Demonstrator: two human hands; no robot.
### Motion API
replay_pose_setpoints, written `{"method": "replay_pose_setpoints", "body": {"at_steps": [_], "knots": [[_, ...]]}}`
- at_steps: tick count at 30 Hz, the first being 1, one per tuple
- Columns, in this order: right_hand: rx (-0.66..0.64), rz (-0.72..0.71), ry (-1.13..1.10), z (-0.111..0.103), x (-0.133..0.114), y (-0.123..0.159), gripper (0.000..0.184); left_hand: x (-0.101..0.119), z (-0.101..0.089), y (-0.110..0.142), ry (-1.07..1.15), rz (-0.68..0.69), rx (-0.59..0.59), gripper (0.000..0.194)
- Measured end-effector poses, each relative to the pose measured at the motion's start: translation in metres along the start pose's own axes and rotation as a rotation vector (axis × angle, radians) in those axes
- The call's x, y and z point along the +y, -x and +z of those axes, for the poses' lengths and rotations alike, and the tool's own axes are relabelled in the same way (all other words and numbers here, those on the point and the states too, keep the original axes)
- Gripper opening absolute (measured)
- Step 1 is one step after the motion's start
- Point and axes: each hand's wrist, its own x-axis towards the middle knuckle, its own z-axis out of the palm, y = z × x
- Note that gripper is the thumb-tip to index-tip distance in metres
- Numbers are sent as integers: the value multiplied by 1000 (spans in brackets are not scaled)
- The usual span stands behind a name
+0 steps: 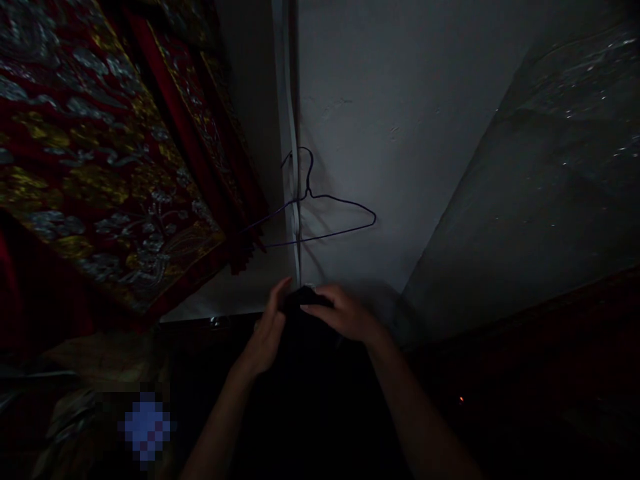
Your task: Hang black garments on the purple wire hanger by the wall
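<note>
The room is dim. My left hand [270, 330] and my right hand [345, 313] meet in the middle of the view, both with fingers curled round a small dark thing [305, 298] held between them; what it is I cannot make out. Below the hands hangs or lies a dark mass, too dark to name. Just above the hands a thin wire coat hanger [320, 217] hangs on the white wall [400, 133], with nothing on it and apart from both hands.
A red cloth with gold and silver embroidery [100, 153] hangs at the left. A white cable strip [290, 100] runs down the wall. A grey glossy sheet [550, 187] slopes at the right. A dark ledge [525, 320] runs below it.
</note>
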Motion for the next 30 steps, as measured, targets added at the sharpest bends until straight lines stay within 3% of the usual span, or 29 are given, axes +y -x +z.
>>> {"method": "replay_pose_setpoints", "body": {"at_steps": [3, 6, 9, 14, 17, 19, 22, 24, 26, 30], "knots": [[-169, -130, 146, -35, -15, -22, 10, -19, -8, 2, -151, -205, -281, 62], [-11, -160, 230, -53, -8, -50, 34, -30, -21, 5, -322, -266, -381, 48], [200, -122, 267, -53, 18, -68, 48, -30, -42, 5, -379, -243, -319, 36], [254, -22, 328, -68, 49, -59, 24, -12, -90, 4, -574, -286, -271, 26], [345, -32, 413, -92, 48, -40, 19, 2, -111, 0, -693, -297, -224, 25], [395, -30, 473, -104, 43, -28, 17, 14, -118, -7, -742, -201, -119, 24], [400, -29, 492, -110, 32, -17, 18, 36, -122, -24, -810, -37, 38, 25], [381, -33, 484, -107, 27, -12, 19, 46, -126, -38, -835, -58, 49, 30], [379, -42, 488, -103, 25, -9, 19, 50, -132, -50, -827, -176, -50, 34], [365, -59, 449, -95, 24, -4, 17, 42, -143, -65, -787, -356, -383, 37]]}}
